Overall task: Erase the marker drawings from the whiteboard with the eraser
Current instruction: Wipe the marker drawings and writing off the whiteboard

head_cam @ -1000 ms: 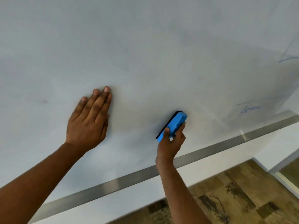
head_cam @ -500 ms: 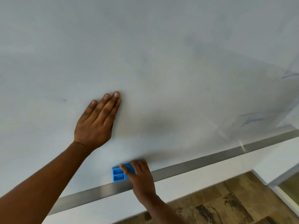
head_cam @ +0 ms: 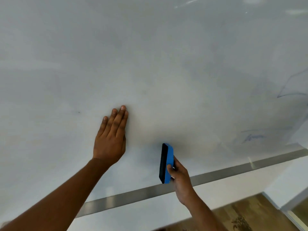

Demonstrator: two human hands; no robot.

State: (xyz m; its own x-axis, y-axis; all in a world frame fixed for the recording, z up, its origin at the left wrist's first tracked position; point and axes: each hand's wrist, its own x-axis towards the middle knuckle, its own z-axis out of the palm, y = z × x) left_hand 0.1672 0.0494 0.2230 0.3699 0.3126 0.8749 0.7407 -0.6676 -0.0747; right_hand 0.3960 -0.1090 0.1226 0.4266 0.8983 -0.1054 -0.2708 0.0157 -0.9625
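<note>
**Blue eraser at the foot of the whiteboard, marks waiting to the right**

Blue plastic with a black felt face: that is the eraser (head_cam: 165, 163), standing on end just above the metal bottom rail (head_cam: 216, 174) of a large whiteboard (head_cam: 150, 55). The person's right hand (head_cam: 180, 176) grasps it from the right, thumb curled over the blue back and fingers wrapped behind. From where I stand, the felt faces toward nine o'clock, so only an edge seems to meet the board (whether it touches at all I cannot tell).

The left hand (head_cam: 110, 140) lies flat on the board at about ten o'clock from the eraser, fingers straight and together, holding nothing, as if bracing.

The board around both hands looks wiped, with only grey haze. Blue marker lines (head_cam: 290, 92) remain far off at two o'clock, and a small blue scribble (head_cam: 254, 137) sits near three o'clock, above the rail.

What could go wrong, in my judgement: swept edge-on, the eraser would skip over ink or smear it; the felt needs turning flat. Working this low, it may catch on the rail. The reach to the right is long, and the braced palm could slide on the glossy surface.
</note>
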